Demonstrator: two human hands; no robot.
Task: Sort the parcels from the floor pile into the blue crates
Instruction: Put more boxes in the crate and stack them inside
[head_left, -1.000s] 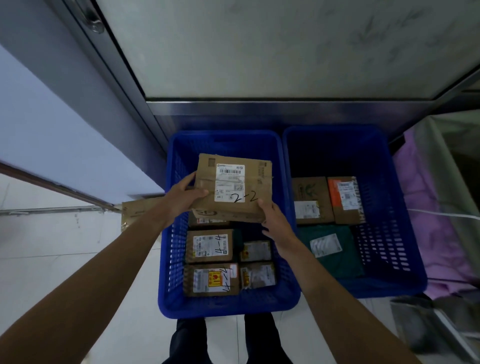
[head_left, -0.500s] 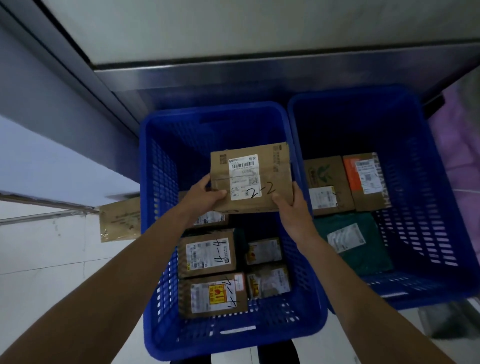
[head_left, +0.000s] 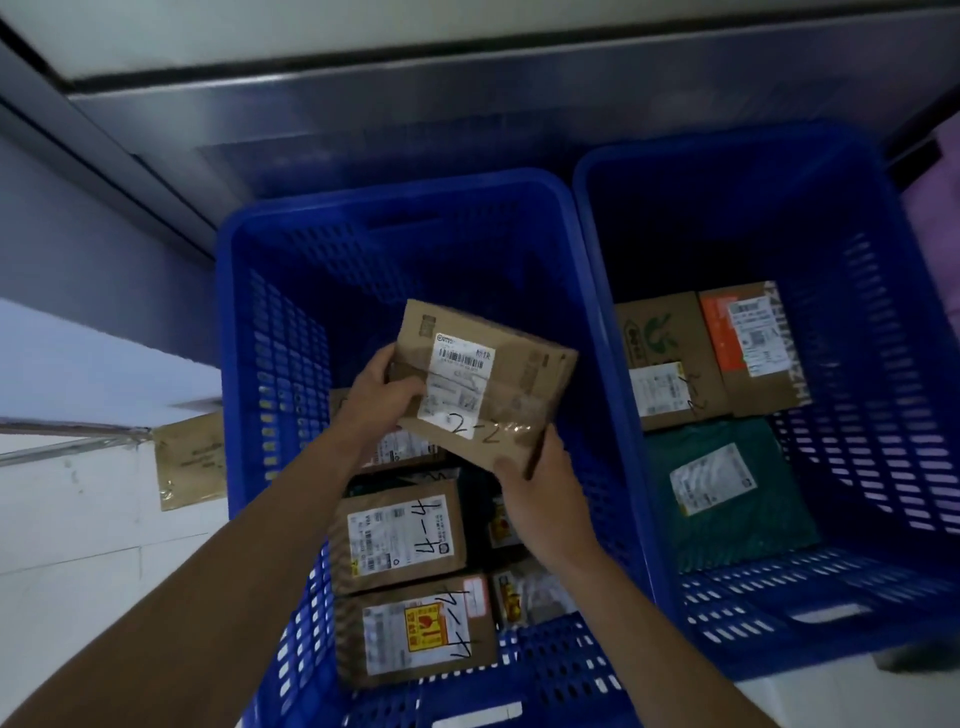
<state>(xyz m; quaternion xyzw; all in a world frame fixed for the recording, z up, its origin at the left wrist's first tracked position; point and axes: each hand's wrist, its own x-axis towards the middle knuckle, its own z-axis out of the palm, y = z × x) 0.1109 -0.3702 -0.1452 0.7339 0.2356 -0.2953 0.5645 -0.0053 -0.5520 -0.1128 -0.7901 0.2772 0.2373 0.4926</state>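
Nearest, in the left blue crate (head_left: 275, 364): a brown box (head_left: 415, 629) with a white label, a yellow-and-red sticker and handwritten "4-4". Just behind it, a second brown box (head_left: 400, 535), also with a white label and also marked "4-4". To their right, two small shiny packets (head_left: 524, 592) with yellow-red print, too blurred to read.

Both hands are clamped on one flat cardboard parcel, the 2-2 parcel (head_left: 498, 384). It's held tilted in the air over the left crate, clear of its contents. Left hand (head_left: 374, 400) grips the left edge with the thumb on top. Right hand (head_left: 540, 499) pinches the near right corner. White shipping label with a barcode and "2-2" in black marker at its lower edge, under clear tape. Small print not legible.

Another labelled box (head_left: 400, 447) sits partly hidden under the left hand.

Right blue crate (head_left: 852, 364), touching the left one: a green mailer bag (head_left: 727, 493) with a white label. Behind it, a brown box with a green logo (head_left: 670, 358), marked "2-2". Beside that, a box with an orange label (head_left: 748, 348) and printed tape; lettering unclear.

A brown envelope (head_left: 192, 457) lies on the floor left of the crates; its print is unreadable.
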